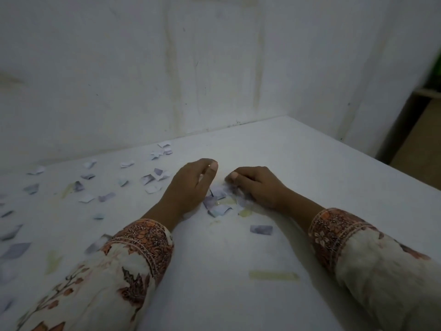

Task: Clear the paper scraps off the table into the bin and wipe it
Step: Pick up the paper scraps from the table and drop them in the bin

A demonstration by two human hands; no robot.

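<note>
The small heap of torn white and lilac paper scraps (219,199) lies on the white tabletop (298,163) directly between the two hands. The left hand (191,185) stands cupped on its edge, holding nothing. The right hand (255,187) rests curled on the heap's right side (whether it pinches a scrap cannot be told). Most loose scraps (83,187) lie left of the left hand, which is nearer them.

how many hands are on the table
2: the left hand rests left of a small pile of paper scraps, the right hand on the pile's right side. Nothing suggests others hidden.
</note>
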